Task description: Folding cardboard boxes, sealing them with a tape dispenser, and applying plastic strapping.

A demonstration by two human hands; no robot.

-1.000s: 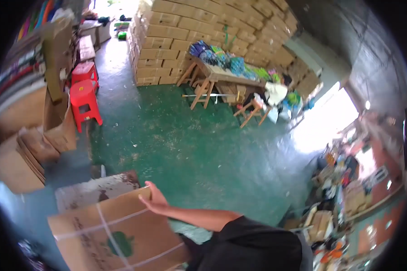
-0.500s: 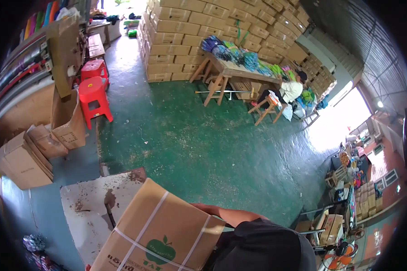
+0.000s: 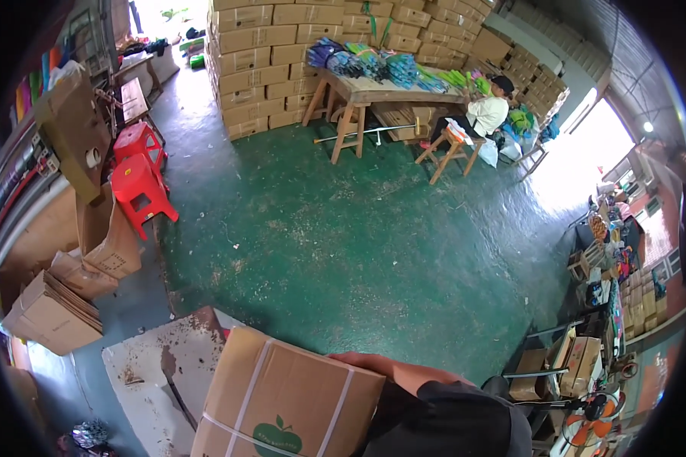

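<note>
A brown cardboard box (image 3: 282, 396) with white straps and a green apple print fills the lower middle of the view, tilted, close to my body. My right forearm, in a dark sleeve, lies along the box's upper right edge. My right hand (image 3: 348, 358) grips that far top edge, its fingers mostly hidden behind the box. My left hand is not in view. Below the box lies a stained white board (image 3: 160, 365) on the floor.
Green concrete floor (image 3: 358, 251) stretches ahead. Folded cartons (image 3: 53, 312) and red plastic stools (image 3: 141, 179) stand on the left. A tall stack of boxes (image 3: 259, 61) and a wooden table (image 3: 373, 91) with a seated person (image 3: 484, 114) are at the back. Cluttered goods (image 3: 610, 266) line the right.
The box has risen and come closer to me, now covering more of the white board. The view has turned toward the table and box stack. My hand has slid behind the box's edge.
</note>
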